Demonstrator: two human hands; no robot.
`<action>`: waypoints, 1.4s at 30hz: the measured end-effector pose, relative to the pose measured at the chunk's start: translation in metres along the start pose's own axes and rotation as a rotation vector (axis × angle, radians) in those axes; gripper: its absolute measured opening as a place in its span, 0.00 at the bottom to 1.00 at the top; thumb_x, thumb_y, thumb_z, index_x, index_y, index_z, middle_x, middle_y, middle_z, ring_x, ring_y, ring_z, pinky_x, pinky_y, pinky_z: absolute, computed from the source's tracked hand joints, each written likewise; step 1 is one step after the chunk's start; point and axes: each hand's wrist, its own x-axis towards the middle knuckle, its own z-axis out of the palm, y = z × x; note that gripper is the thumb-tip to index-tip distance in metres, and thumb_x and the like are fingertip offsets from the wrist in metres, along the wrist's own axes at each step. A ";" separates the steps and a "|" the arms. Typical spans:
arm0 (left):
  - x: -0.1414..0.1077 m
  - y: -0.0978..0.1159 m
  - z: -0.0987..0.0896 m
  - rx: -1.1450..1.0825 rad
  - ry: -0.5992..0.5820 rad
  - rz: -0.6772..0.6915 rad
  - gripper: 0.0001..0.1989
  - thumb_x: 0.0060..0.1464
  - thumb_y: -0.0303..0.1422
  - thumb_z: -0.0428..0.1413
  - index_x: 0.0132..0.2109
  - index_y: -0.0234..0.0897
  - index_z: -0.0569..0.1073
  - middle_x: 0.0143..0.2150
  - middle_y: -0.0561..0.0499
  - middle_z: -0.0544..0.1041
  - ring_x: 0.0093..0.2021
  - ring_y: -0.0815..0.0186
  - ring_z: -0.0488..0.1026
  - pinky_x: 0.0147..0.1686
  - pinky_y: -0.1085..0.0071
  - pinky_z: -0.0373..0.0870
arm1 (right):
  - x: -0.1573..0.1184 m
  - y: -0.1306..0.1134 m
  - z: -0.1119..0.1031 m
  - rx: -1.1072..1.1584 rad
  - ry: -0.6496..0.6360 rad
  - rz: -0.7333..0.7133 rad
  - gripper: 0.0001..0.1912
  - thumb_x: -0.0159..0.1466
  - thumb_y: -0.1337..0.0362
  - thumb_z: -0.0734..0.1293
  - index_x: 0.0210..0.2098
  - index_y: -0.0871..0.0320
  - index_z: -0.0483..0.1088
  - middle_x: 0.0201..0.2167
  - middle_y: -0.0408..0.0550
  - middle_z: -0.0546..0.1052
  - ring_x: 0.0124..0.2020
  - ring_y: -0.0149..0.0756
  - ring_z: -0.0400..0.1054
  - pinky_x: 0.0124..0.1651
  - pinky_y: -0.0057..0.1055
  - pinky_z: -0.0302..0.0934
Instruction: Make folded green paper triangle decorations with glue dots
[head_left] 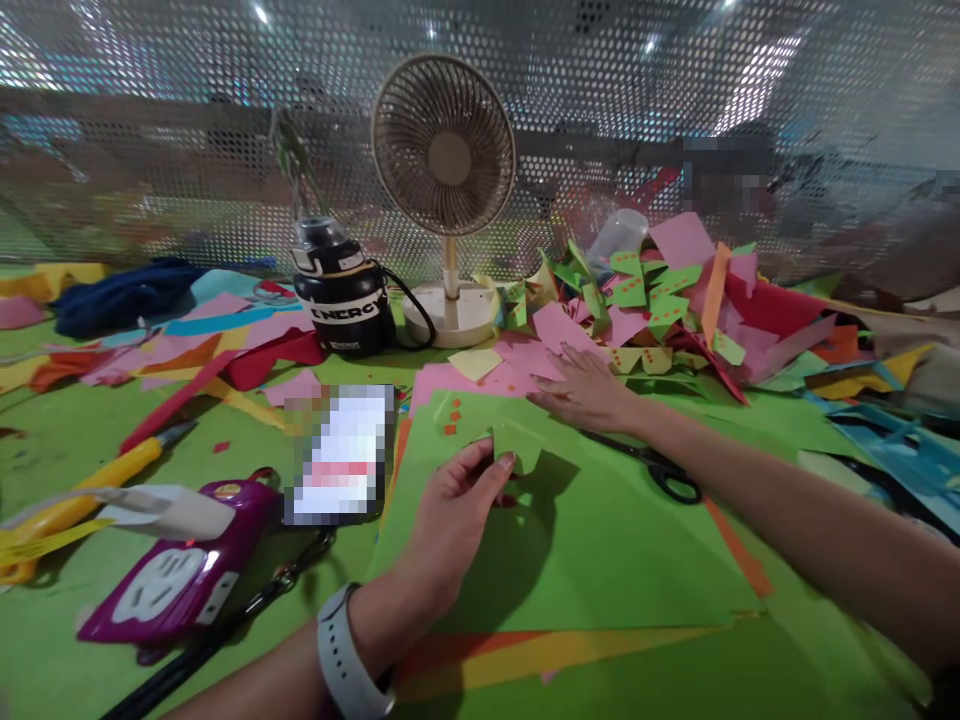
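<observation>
The left hand (461,510) pinches a small green paper piece (523,447) between closed fingers, above the green sheets (615,560). The right hand (589,392), fingers loosely spread and gripping nothing, lies at their far edge by pink paper (566,328); its forearm partly hides the scissors (675,480). A phone (341,455) lies left on the tabletop (45,455). Behind stand a fan (450,160) and black bottle (345,318), contents hidden; a clear cup (621,235) leans among paper scraps (667,310), contents unclear.
</observation>
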 end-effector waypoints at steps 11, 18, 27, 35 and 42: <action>0.001 -0.001 0.000 -0.044 -0.022 0.011 0.06 0.45 0.32 0.64 0.32 0.37 0.76 0.31 0.54 0.76 0.31 0.69 0.72 0.29 0.73 0.71 | -0.062 -0.021 -0.028 1.090 -0.082 -0.024 0.39 0.65 0.37 0.41 0.58 0.45 0.67 0.67 0.42 0.58 0.70 0.50 0.42 0.68 0.61 0.32; -0.006 0.002 0.005 -0.051 -0.025 -0.040 0.04 0.46 0.29 0.63 0.31 0.36 0.75 0.30 0.53 0.75 0.31 0.68 0.74 0.30 0.71 0.73 | -0.094 -0.058 -0.014 1.084 -0.037 -0.045 0.33 0.67 0.39 0.43 0.58 0.41 0.67 0.69 0.38 0.54 0.71 0.50 0.39 0.67 0.62 0.28; -0.007 0.000 0.006 -0.045 -0.057 -0.041 0.03 0.47 0.27 0.62 0.32 0.37 0.77 0.31 0.53 0.77 0.30 0.68 0.73 0.30 0.71 0.71 | -0.095 -0.067 -0.008 0.630 0.072 -0.151 0.38 0.63 0.34 0.46 0.62 0.43 0.63 0.71 0.41 0.49 0.71 0.52 0.34 0.68 0.60 0.26; -0.008 -0.001 0.004 -0.019 -0.140 -0.007 0.06 0.47 0.30 0.62 0.36 0.38 0.79 0.33 0.51 0.78 0.32 0.68 0.72 0.32 0.72 0.71 | -0.094 -0.063 0.001 0.379 0.207 -0.263 0.32 0.67 0.39 0.50 0.63 0.44 0.62 0.71 0.42 0.46 0.71 0.49 0.34 0.69 0.56 0.27; -0.007 -0.003 0.003 0.022 -0.168 0.024 0.09 0.47 0.34 0.63 0.38 0.39 0.79 0.36 0.50 0.79 0.33 0.67 0.72 0.34 0.71 0.70 | -0.095 -0.064 0.005 0.255 0.275 -0.311 0.30 0.67 0.42 0.55 0.63 0.46 0.61 0.70 0.48 0.49 0.70 0.52 0.39 0.68 0.58 0.31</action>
